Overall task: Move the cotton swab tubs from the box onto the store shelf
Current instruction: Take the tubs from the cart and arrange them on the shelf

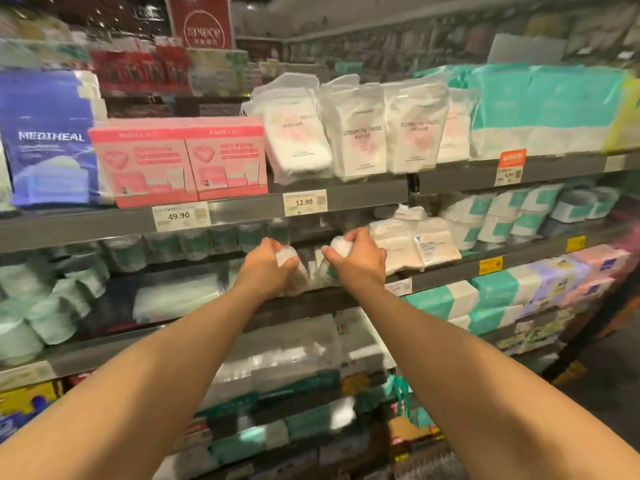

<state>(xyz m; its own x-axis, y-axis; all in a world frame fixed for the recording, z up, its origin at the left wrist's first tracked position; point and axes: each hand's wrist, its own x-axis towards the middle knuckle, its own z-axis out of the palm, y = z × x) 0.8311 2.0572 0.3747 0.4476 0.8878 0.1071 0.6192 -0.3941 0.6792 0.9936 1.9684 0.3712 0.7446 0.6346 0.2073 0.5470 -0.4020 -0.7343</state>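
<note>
Both arms reach forward to the second shelf (450, 271) of the store unit. The left hand (265, 268) is closed over the top of a clear cotton swab tub (294, 268), fingers wrapped down its far side. The right hand (358, 259) is closed in the same way over a second tub (334, 258), which shows a white lid and a teal band under the palm. The two tubs stand just beside each other at the front edge of that shelf, the right one at 3 o'clock of the left one. Whether their bases rest on the shelf or hang slightly above it cannot be told; the picture is blurred there.

At 9 o'clock of the hands, further tubs with teal labels (221, 240) stand in a row along the same shelf, toward the back. At 3 o'clock of the right hand lie flat packs of cotton pads (415, 247), near the wrist but apart from it.

On the shelf above, at 12 o'clock, stand white bags marked cosmetic pads (360, 133). At 10 o'clock are two pink boxes (180, 161), and at their 9 o'clock a blue Mediheal box (48, 140). Price tags reading 49.90 (180, 216) and 12.90 (304, 202) are fixed to that shelf's edge.
</note>
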